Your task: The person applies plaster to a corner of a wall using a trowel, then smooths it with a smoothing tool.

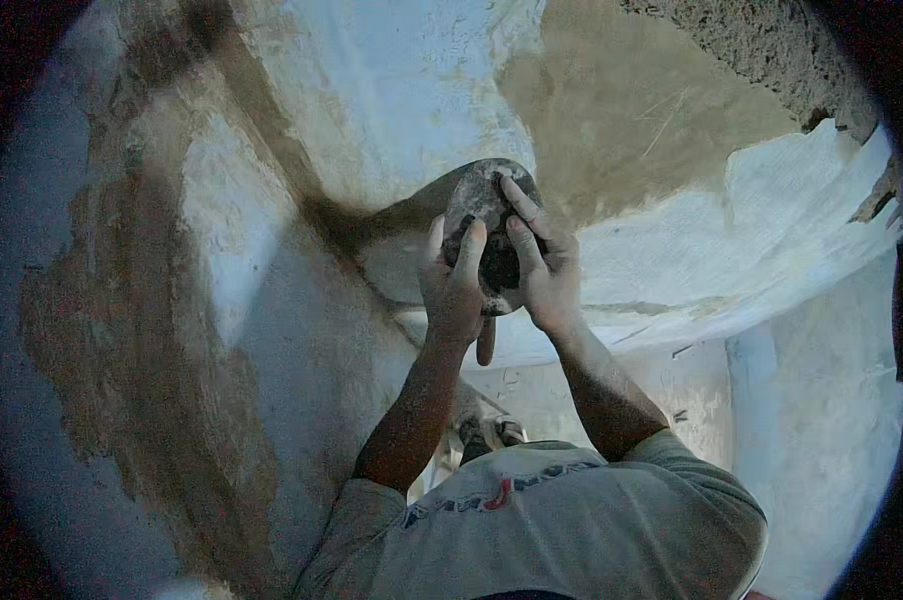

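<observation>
Both hands hold a dark, oval, bowl-like container (477,188) up in front of me, its surface smeared with pale grey plaster. My left hand (452,290) grips its left side, with the thumb over the near face. My right hand (552,275) grips the opposite side, its thumb and a finger reaching across the face. A short brown handle (486,343) sticks out below the container, between my wrists; what it belongs to is hidden. Pale dust coats both hands.
Behind the container, the wall (422,60) is patched with pale blue and brown plaster. A brown damp-looking patch (632,120) spreads to the right, beside rough broken plaster (772,50). A brown-streaked wall (137,330) rises at left. My feet (492,430) show far below.
</observation>
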A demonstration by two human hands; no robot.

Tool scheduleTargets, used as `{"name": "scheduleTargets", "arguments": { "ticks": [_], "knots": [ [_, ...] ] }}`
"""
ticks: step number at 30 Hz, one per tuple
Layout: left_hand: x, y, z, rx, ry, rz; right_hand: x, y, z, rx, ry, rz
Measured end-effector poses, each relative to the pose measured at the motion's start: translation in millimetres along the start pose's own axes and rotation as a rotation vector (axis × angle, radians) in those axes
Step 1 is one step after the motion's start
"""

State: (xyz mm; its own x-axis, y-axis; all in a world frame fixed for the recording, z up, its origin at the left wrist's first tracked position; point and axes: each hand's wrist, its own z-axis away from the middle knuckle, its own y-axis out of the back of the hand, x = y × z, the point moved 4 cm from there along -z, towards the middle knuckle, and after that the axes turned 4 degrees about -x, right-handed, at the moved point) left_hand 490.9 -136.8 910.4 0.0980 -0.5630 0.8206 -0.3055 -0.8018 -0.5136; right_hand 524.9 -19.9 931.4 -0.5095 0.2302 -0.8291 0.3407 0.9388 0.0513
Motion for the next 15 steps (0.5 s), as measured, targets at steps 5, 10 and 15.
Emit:
{"name": "scheduleTargets", "arguments": {
  "ticks": [5, 10, 15],
  "knots": [
    [-7.5, 6.6, -1.6, -0.016, -0.010, 0.022, 5.9, -2.6, 2.1, -0.005, 0.015, 0.055],
    [-15.9, 13.9, -4.3, -0.010, -0.011, 0.054, 13.4, -10.4, 11.6, 0.070, 0.090, 0.033],
    [-31.8, 21.1, 6.2, 0.035, 0.057, 0.075, 52.4, -23.1, 64.2, 0.354, -0.230, -0.337]
  ]
}}
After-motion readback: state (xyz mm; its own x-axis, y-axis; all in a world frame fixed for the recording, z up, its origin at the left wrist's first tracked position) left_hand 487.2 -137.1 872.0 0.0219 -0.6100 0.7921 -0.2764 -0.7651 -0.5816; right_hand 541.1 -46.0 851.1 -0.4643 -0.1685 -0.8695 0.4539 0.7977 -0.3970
